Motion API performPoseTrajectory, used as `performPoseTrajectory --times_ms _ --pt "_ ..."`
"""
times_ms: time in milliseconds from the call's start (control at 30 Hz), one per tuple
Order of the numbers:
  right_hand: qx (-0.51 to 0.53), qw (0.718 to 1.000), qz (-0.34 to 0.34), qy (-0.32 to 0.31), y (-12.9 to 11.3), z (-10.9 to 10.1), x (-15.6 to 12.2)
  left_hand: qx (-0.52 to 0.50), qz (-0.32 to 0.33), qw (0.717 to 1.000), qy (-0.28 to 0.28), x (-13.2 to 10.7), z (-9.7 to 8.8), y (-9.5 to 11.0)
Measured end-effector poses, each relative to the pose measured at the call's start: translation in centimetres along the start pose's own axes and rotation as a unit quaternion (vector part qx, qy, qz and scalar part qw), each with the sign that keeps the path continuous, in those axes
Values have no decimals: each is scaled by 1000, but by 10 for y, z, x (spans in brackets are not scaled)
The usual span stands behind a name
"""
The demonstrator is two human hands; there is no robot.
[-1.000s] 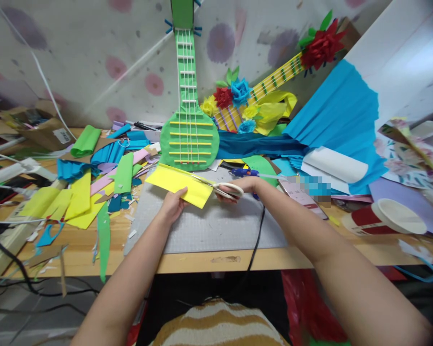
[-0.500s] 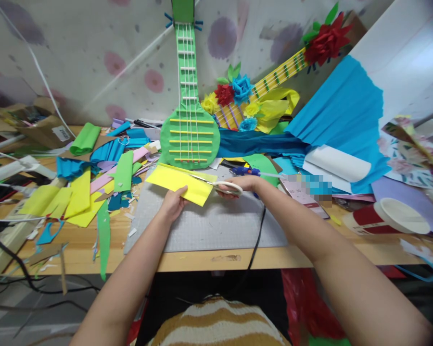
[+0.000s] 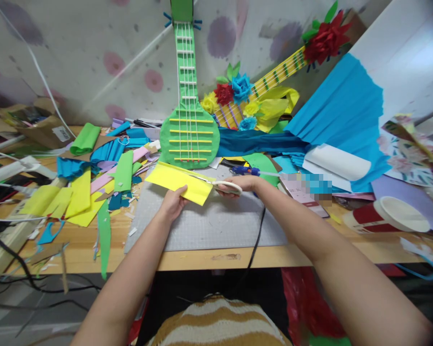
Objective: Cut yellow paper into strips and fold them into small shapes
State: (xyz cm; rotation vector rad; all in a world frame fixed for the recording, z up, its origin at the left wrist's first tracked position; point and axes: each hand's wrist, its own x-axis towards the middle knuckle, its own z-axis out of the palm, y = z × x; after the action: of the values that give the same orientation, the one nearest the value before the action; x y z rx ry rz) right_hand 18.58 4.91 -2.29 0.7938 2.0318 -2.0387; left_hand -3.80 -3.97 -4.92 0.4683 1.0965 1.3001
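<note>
Two grips: the left grip and the right grip were both over the grey mat in the middle of the counter.
Left grip: closed on the near edge of the paper, thumb on top.
Right grip: closed around the white handles of the scissors.
Paper: a yellow sheet, held tilted just above the mat's far left part.
Scissors: blades pointed left and met the paper's right edge; how far they were parted could not be told.
Guitar: a green paper model, stood against the wall just behind the paper.
Glue gun: blue, lay just beyond the right grip.
Cable: black, ran across the mat and over the counter's near edge.
Scraps: yellow, green and blue pieces were strewn left of the mat.
Cup: red and white, lay on its side far to the right.
</note>
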Motion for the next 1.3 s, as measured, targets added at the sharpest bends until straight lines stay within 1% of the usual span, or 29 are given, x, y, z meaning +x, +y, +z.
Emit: performPoseTrajectory --times_ms 167,333,467,567,700,900,1133,1300 --pt "10 998 20 -55 -6 -3 -1 16 0 1000 1 -3 3 0" --pt "-13 998 43 -53 -18 -4 0 19 0 1000 -23 -6 6 -2" --pt "-18 998 34 -58 -20 -4 6 14 8 999 -38 -5 5 -6" --pt "-39 998 29 -49 -20 -2 9 14 9 999 -43 -5 6 -8" --pt "-53 998 18 -27 -24 1 9 14 2 999 -31 -5 8 -8" --pt "-25 1000 18 2 -29 4 10 8 1 1000 -25 -5 10 -7" --pt "-6 999 21 29 -22 3 12 3 -4 1000 -15 -6 11 -5" --pt "13 999 8 35 -15 1 15 0 0 1000 -29 -4 8 -8"
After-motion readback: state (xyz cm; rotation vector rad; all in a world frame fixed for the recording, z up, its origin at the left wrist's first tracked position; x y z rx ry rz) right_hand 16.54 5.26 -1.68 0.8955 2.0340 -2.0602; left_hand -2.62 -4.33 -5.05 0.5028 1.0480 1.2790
